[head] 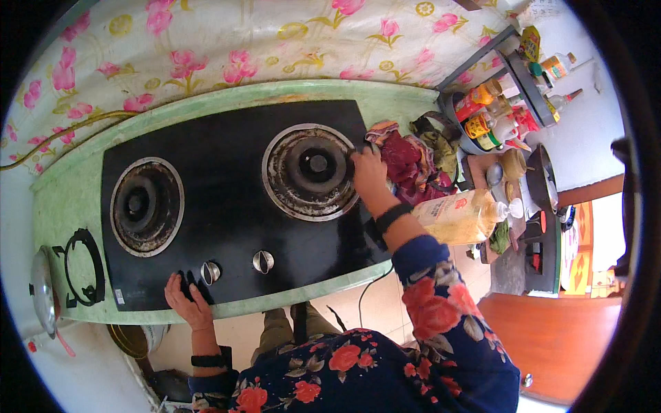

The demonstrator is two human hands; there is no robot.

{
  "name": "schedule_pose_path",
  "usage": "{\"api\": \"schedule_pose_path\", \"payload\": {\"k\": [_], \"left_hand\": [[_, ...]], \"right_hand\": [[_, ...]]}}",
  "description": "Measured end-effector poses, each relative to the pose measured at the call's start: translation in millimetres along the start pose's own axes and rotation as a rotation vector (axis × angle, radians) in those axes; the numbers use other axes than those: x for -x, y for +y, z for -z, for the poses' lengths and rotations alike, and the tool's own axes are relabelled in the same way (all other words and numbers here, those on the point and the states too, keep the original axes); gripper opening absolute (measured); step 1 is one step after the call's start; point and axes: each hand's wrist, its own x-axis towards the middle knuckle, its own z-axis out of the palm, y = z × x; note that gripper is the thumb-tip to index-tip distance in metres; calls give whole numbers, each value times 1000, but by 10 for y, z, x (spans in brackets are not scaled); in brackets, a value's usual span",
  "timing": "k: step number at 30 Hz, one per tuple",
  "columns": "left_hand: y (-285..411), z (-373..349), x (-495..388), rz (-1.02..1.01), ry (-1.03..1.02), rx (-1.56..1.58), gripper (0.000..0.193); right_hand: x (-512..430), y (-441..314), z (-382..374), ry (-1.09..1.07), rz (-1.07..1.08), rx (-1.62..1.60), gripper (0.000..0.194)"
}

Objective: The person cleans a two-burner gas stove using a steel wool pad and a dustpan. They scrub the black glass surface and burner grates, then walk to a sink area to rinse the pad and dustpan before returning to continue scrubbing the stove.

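A black two-burner gas cooktop [227,206] lies before me on a green counter. My right hand [369,173] is at the right edge of the right burner [310,173], fingertips by its metal rim. Whether something small is between those fingers cannot be made out. At the front edge of the cooktop rests my left hand [188,304], fingers apart and nothing in it. Just right of it is the left control knob [210,273], with a second knob [263,262] farther along. The left burner [146,206] has no pan support on it, nor does the right.
A black pan support [97,268] lies on the counter [49,217] at left, beside a metal lid [44,294]. Crumpled red cloths [405,160] sit right of the cooktop. A large bottle of yellowish liquid [454,216] stands near my right forearm. Seasoning bottles [477,124] crowd a rack.
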Motion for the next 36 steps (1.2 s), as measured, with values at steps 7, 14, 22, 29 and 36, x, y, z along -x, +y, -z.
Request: {"api": "schedule_pose_path", "payload": {"k": [7, 14, 22, 29, 36], "left_hand": [[-1, -2, 4, 51, -29, 25, 28], [-11, 7, -21, 39, -6, 28, 29], [-32, 13, 19, 66, -56, 4, 29], [-14, 24, -11, 26, -19, 36, 28], [-25, 17, -4, 2, -18, 34, 28]], "right_hand": [[-18, -88, 121, -63, 3, 86, 14], [337, -157, 265, -186, -43, 122, 13], [-283, -11, -35, 66, 143, 108, 14], [445, -81, 170, -114, 54, 32, 16], [971, -587, 243, -129, -17, -58, 19]]}}
